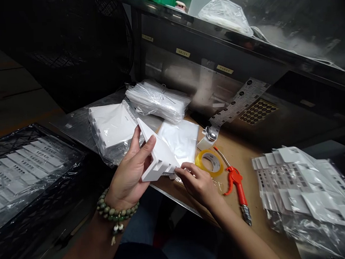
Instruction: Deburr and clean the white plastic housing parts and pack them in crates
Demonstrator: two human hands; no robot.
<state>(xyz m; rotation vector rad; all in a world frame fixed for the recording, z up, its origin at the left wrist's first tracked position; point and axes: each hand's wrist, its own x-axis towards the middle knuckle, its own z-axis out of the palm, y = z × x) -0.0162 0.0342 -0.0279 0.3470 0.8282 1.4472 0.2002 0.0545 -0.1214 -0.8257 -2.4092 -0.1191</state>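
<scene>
My left hand (134, 166) is closed round a white plastic housing (159, 154), thumb on its upper face and fingers behind. The housing is tilted, with square notches along its near edge. At its right end, the bent fingers of my right hand (198, 181) pinch at the lower corner; whether they hold a small part there is hidden. Just behind lies a stack of clear plastic bags (182, 136). To the left of it, a bagged white housing (114, 126) rests on the table. A roll of yellow tape (209, 163) lies close to my right hand.
A red air blow gun (236, 182) lies right of the tape. A bottle with a metal cap (209, 137) stands behind it. Bagged white parts are piled at right (304, 189) and in a black crate (33, 128) at left. Bundled bags (160, 99) lie under a shelf (214, 28).
</scene>
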